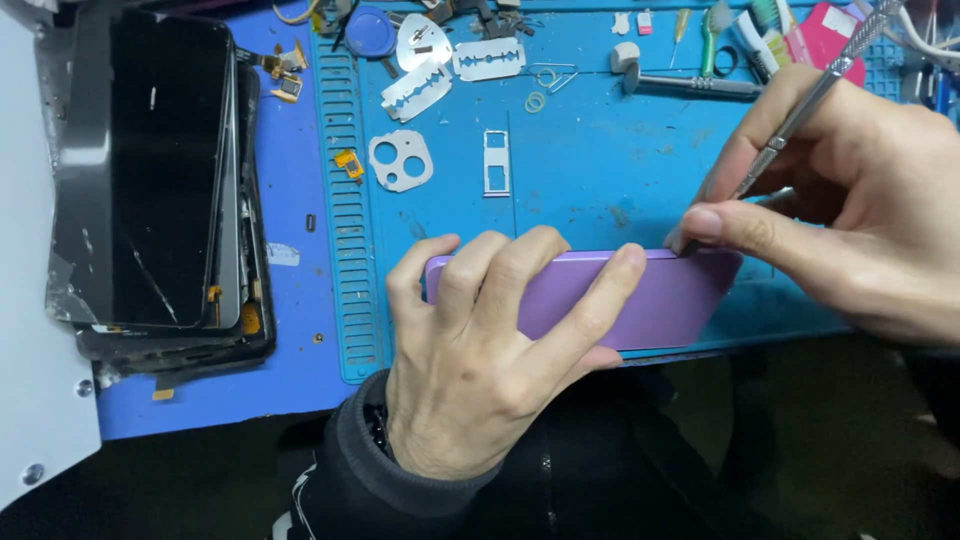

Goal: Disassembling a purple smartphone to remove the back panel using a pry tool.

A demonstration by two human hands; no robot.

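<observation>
Light: bright, even, from above | Shadows: soft, short, under the razor blades [455, 68] | Glare: pale sheen on the cracked screen [165, 170] | Focus: sharp in centre, slight blur at far right | Bottom: dark

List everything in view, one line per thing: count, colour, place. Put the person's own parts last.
phone: 1, purple, mat's near edge, on its side
metal tool: 1, silver, tip at the phone's top edge
work mat: 1, blue, centre
razor blades: 2, silver, far mat
camera-lens frame: 1, pale, mid mat
card tray: 1, silver, mid mat
cracked screens: stack, black, left
guitar-pick opener: 1, blue, far edge
left hand: 1, grips the phone
right hand: 1, holds the metal tool
</observation>
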